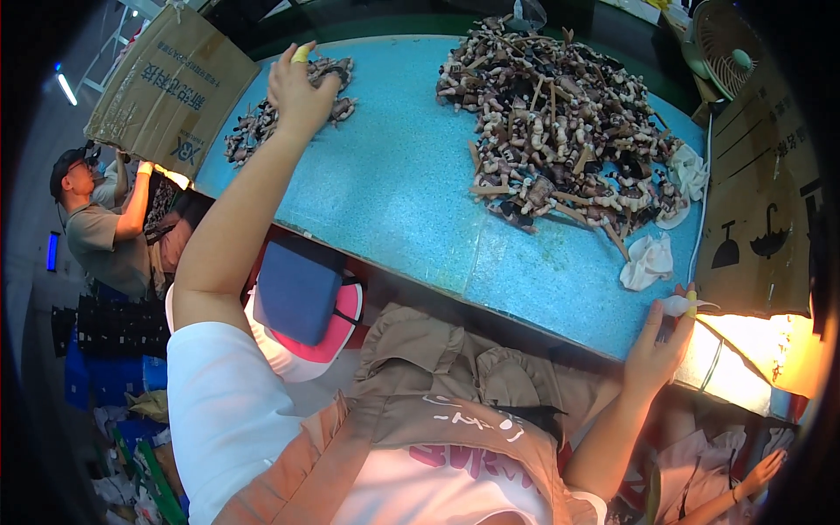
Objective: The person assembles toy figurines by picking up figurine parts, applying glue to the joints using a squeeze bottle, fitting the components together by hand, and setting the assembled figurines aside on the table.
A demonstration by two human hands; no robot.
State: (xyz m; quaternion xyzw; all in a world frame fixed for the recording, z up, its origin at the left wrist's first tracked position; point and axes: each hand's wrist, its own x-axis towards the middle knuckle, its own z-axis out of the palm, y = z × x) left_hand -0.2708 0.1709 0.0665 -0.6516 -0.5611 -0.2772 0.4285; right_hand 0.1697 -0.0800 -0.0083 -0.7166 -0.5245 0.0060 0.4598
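Note:
My left hand (300, 94) is stretched to the far left of the blue table, fingers apart, over a small pile of little figurines (249, 131). Yellow tape wraps one of its fingertips. Nothing shows in its grasp. At the table's right front edge, my right hand (658, 352) pinches a small white cloth-like piece (679, 305) between thumb and fingers, one of them also taped yellow. A crumpled white cloth (648, 262) lies just beyond it. Farther back spreads a large heap of figurines (560, 122) in brown, white and black, with flat wooden sticks among them.
Cardboard boxes stand at the left (166, 87) and right (761, 192) ends of the blue table (376, 175). A fan (726, 48) is at the back right. Another person (109, 219) works at left; another person's arm (744, 490) shows lower right. A blue-cushioned stool (299, 289) sits below the table edge.

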